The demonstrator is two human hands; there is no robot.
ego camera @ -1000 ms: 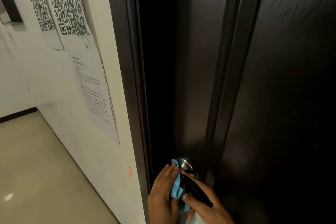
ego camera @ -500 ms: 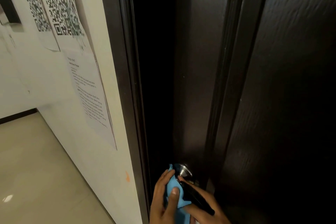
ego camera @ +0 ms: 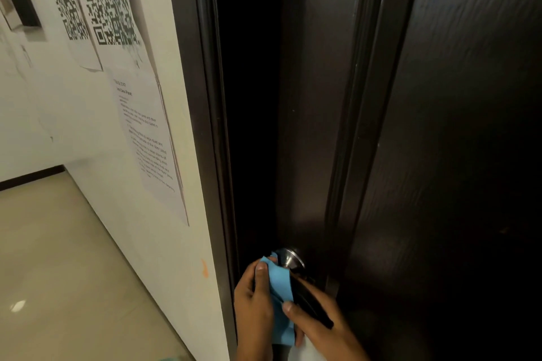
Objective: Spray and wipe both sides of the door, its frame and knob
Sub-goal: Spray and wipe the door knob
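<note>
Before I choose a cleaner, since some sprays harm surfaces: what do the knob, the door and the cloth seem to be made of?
The knob looks like brushed silvery metal, judging by its soft grey sheen. The door seems to be wood or a wood-look panel with a dark glossy finish; grain ripples catch the light. The cloth looks like thin soft blue fabric, possibly microfibre, since it folds limply.

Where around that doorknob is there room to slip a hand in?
Free: the dark gap between frame and door, above the knob. Crowded: at the knob, where the left hand, cloth and right hand bunch together.
</note>
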